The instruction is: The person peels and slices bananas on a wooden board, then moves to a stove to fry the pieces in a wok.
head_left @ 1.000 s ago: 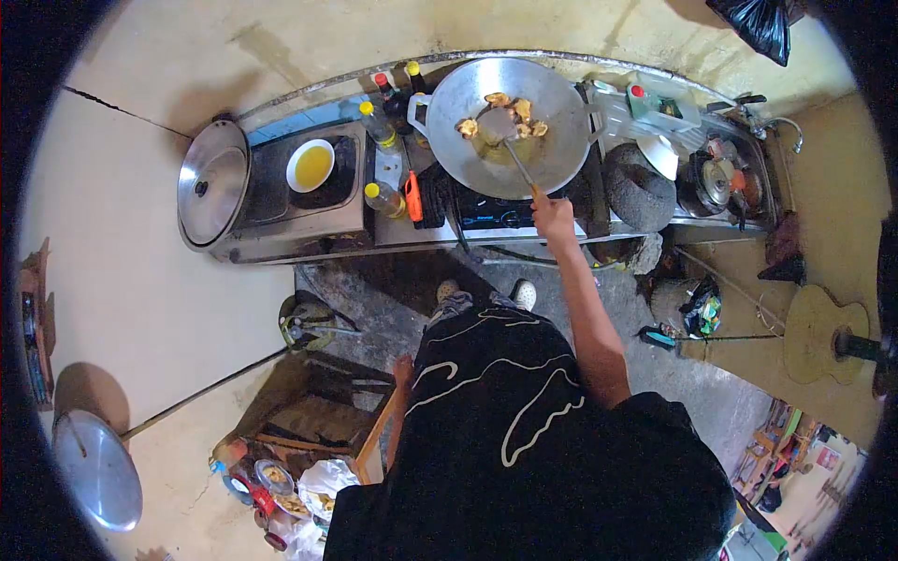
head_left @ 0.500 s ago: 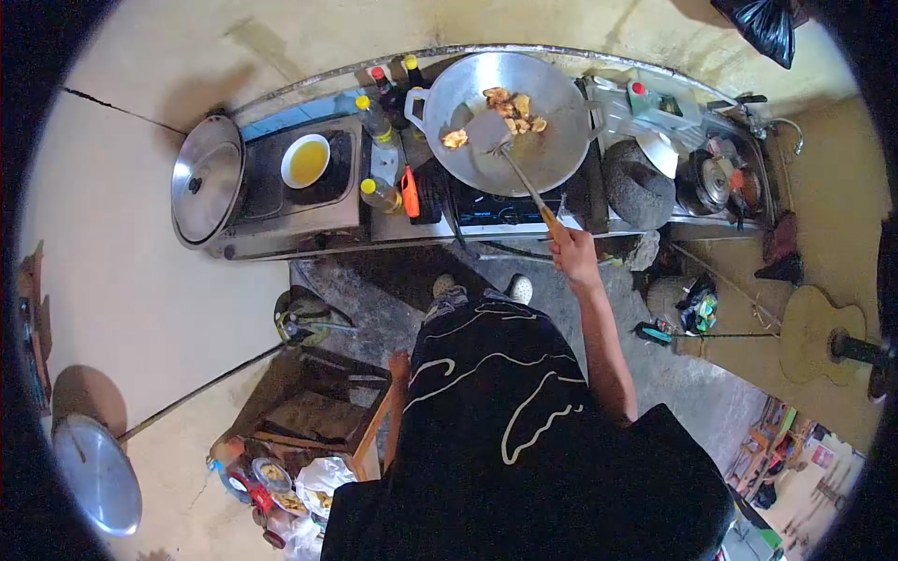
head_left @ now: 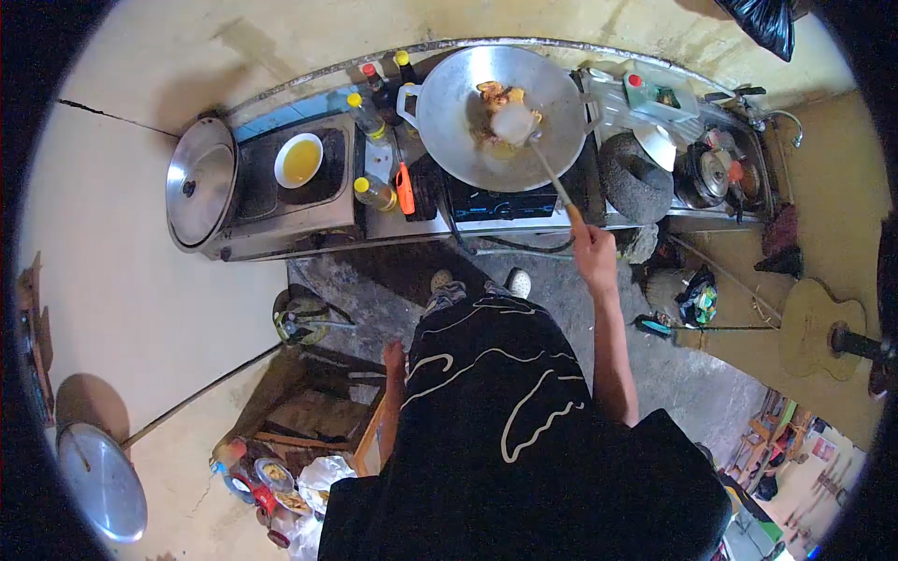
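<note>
My right hand (head_left: 595,254) is closed around the wooden handle of a long spatula (head_left: 554,176). The spatula's flat metal head rests in a large two-handled wok (head_left: 458,154), over pieces of browned food (head_left: 496,92). Some of that food is hidden behind the spatula head. Beneath the wok is a black gas stove (head_left: 505,206). My left hand (head_left: 394,353) hangs low beside my black shirt, away from the counter; its fingers are too small and turned away to read.
Left of the wok stand sauce and oil bottles (head_left: 367,117), an orange lighter (head_left: 404,189) and a bowl of yellow liquid (head_left: 299,163). A big lid (head_left: 204,187) leans at the far left. To the right are a stone mortar (head_left: 629,182) and a sink with pots (head_left: 713,178).
The spatula head has moved right and slightly down in the wok, and my right hand has shifted right. The food piece at the left has been brought toward the rest.
</note>
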